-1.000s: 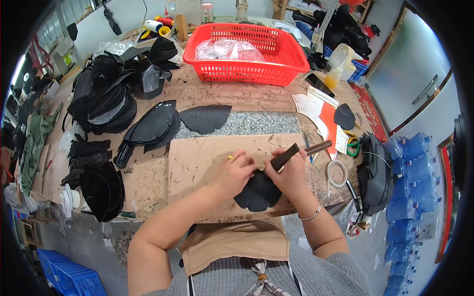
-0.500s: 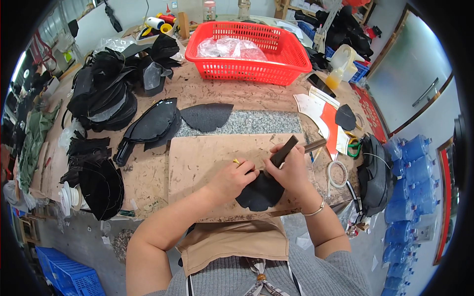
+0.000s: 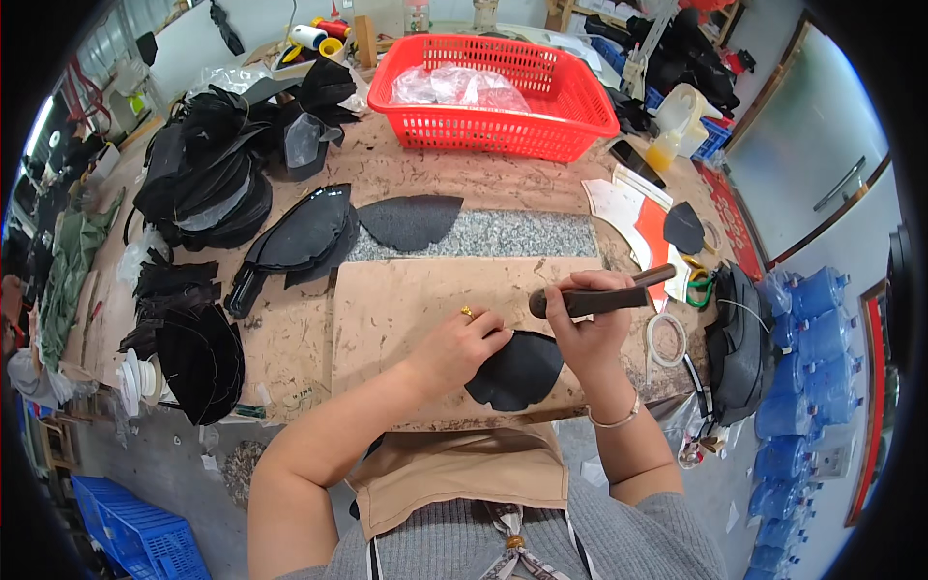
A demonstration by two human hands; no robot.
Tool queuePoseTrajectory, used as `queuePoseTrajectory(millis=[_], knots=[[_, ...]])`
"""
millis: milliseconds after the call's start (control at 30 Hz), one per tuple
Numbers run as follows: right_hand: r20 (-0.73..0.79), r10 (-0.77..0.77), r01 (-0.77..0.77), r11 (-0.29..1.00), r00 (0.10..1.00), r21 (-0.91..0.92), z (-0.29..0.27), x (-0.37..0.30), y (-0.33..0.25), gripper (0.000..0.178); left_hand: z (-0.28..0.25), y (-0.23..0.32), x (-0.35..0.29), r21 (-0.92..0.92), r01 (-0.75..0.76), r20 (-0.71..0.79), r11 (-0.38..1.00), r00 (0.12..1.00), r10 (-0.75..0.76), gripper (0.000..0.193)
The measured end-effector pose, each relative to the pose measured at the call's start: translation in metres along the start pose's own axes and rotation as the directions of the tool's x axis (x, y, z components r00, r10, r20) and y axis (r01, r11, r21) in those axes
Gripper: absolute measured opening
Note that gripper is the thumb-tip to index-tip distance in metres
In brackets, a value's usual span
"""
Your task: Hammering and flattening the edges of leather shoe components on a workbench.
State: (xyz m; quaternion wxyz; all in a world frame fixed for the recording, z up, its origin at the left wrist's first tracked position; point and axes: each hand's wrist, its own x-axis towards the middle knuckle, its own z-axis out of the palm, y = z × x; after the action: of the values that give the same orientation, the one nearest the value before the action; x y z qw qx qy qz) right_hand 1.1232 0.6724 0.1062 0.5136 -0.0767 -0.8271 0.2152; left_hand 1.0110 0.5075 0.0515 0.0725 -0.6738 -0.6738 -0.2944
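One black piece [image 3: 517, 375] lies on the board [image 3: 387, 300] before you. Your right hand [image 3: 594, 338] grips a hammer [image 3: 606, 302]; your left hand [image 3: 456, 346] touches the piece's upper-left edge, whether pinching it I cannot tell.

A person's left hand [image 3: 459, 346] rested its fingers [image 3: 497, 340] at the edge of a rounded black piece [image 3: 520, 374] on a pale board [image 3: 406, 295], while the right hand [image 3: 594, 335] gripped a dark, hammer-like tool [image 3: 619, 299] nearby. Farther back on the desk [image 3: 287, 356], a red basket [image 3: 493, 135] held crumpled clear plastic [image 3: 454, 89], with piled black pieces [image 3: 215, 208] to its left.
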Motion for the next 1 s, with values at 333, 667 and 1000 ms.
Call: queuePoseTrajectory(millis=[333, 667, 1000], knots=[[0.376, 0.054, -0.044, 0.998, 0.925, -0.036, 0.008, -0.007, 0.005, 0.025, -0.004, 0.0, -0.007, -0.166, 0.119, -0.057, 0.979, 0.99, -0.13, 0.026], [0.38, 0.055, -0.04, 0.998, 0.923, -0.047, 0.005, -0.007, -0.005, 0.024, -0.003, 0.002, -0.009, -0.129, 0.117, -0.025, 0.985, 0.992, -0.121, 0.026], [0.342, 0.106, -0.085, 0.993, 0.934, -0.076, 0.01, -0.021, -0.001, 0.026, -0.009, 0.006, -0.007, -0.11, 0.175, -0.117, 0.978, 0.975, -0.187, 0.027]])
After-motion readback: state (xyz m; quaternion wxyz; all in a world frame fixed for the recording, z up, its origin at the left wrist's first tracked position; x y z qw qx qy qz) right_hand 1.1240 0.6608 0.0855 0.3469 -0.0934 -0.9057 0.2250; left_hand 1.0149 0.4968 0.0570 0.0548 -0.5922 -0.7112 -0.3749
